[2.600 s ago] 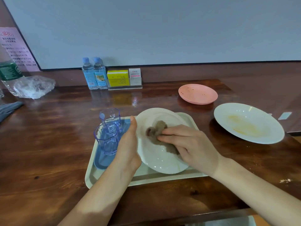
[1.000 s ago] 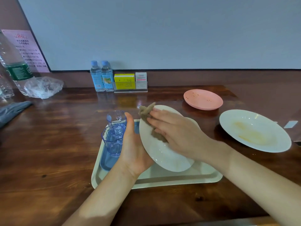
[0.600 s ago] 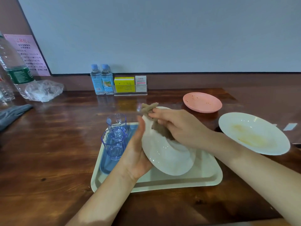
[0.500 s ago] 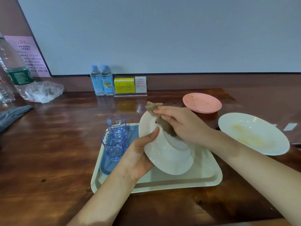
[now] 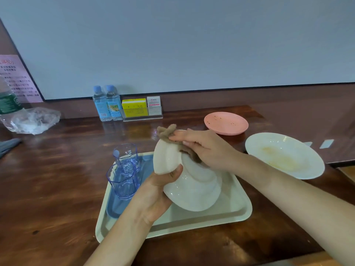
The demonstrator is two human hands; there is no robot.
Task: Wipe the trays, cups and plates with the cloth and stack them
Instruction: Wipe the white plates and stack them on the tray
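Note:
My left hand (image 5: 153, 194) grips the near-left rim of a white plate (image 5: 192, 191), tilted up on edge with its underside toward me, above a cream tray (image 5: 226, 214). My right hand (image 5: 209, 150) presses a brown cloth (image 5: 166, 132) against the plate's upper back. Two clear blue cups (image 5: 124, 181) stand on a blue tray (image 5: 115, 208) that lies inside the cream one. A second white plate (image 5: 284, 154) with yellowish smears lies at the right. A pink plate (image 5: 225, 122) with crumbs sits behind it.
Two small water bottles (image 5: 106, 102) and a clear holder with yellow and white boxes (image 5: 141, 109) stand at the wall. A crumpled plastic bag (image 5: 32, 120) and a large bottle (image 5: 7, 100) are at far left. The wooden table's edge (image 5: 342, 164) drops off at the right.
The plate has been turned from face-up to tilted on edge with its underside showing. My right hand with the cloth moved from the plate's inside to its upper back.

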